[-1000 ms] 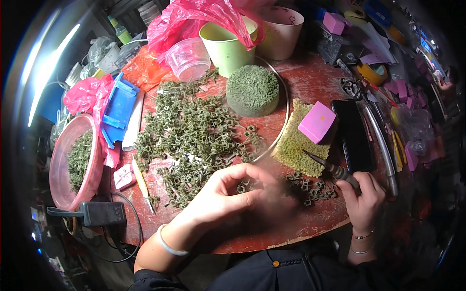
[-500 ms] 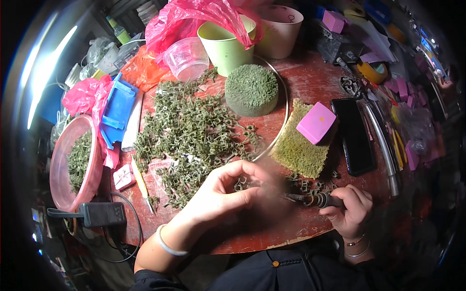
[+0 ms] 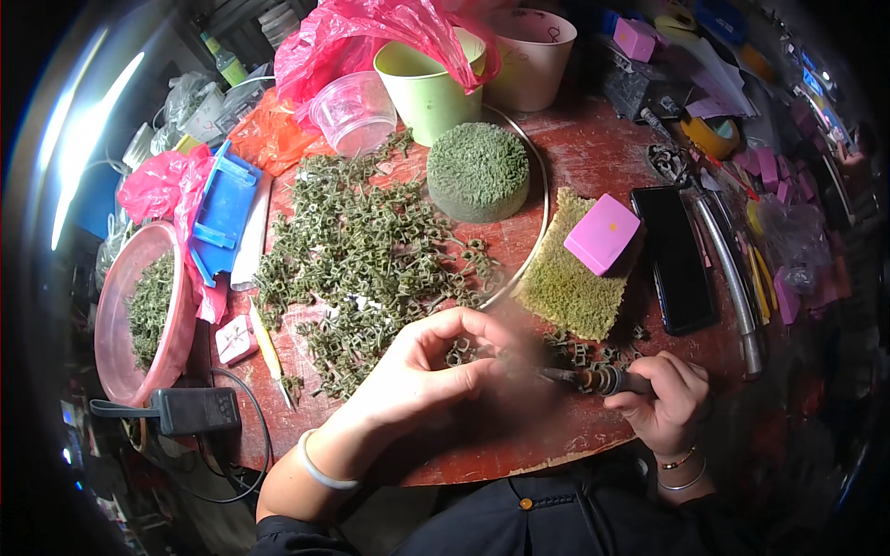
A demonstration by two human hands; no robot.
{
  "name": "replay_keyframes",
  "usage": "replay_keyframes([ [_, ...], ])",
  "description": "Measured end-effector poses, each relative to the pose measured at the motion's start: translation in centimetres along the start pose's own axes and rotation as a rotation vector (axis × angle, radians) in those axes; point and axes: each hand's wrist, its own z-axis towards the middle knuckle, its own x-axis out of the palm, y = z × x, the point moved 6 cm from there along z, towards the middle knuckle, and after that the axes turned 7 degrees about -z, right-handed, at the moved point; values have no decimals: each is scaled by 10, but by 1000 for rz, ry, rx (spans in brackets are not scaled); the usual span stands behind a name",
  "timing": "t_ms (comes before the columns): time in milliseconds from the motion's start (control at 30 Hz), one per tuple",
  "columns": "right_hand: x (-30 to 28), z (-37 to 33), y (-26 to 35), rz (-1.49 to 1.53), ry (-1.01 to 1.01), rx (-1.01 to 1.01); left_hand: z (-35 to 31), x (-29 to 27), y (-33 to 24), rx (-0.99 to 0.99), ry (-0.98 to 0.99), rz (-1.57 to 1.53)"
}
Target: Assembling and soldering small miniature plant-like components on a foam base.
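My left hand [image 3: 436, 361] is closed over the near middle of the table, thumb and forefinger curved toward each other. A blurred patch hides its fingertips and whatever they may pinch. My right hand [image 3: 669, 397] grips what looks like a soldering iron [image 3: 603, 379] by its dark handle, the ringed metal collar and thin tip pointing left at the left fingertips. Small dark-green clip-like pieces [image 3: 362, 241] lie in a wide heap beyond my left hand. A few more green pieces [image 3: 579, 350] are scattered just past the tool.
A green textured block [image 3: 589, 269] carries a pink block [image 3: 603, 233]; a round green block [image 3: 478, 171] stands behind. A phone [image 3: 672, 259] and metal tube [image 3: 728, 273] lie right. Left are a pink basin [image 3: 107, 343], yellow-handled knife [image 3: 266, 343] and power bank [image 3: 195, 410]. Buckets [image 3: 431, 97] stand far.
The tool in my right hand has shifted slightly left, its tip closer to my left fingertips. My left hand stays in place.
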Motion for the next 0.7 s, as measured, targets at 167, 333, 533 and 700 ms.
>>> replay_keyframes([
  [167, 0, 1, 0, -11, 3, -9, 1, 0, 0, 28, -15, 9],
  [333, 1, 0, -1, -8, -6, -12, 0, 1, -2, 1, -12, -4],
  [533, -8, 1, -6, -19, -88, 36, 1, 0, -1, 20, -24, 32],
  [700, -15, 4, -28, -232, -25, 236, 1, -1, -3, 119, 4, 95],
])
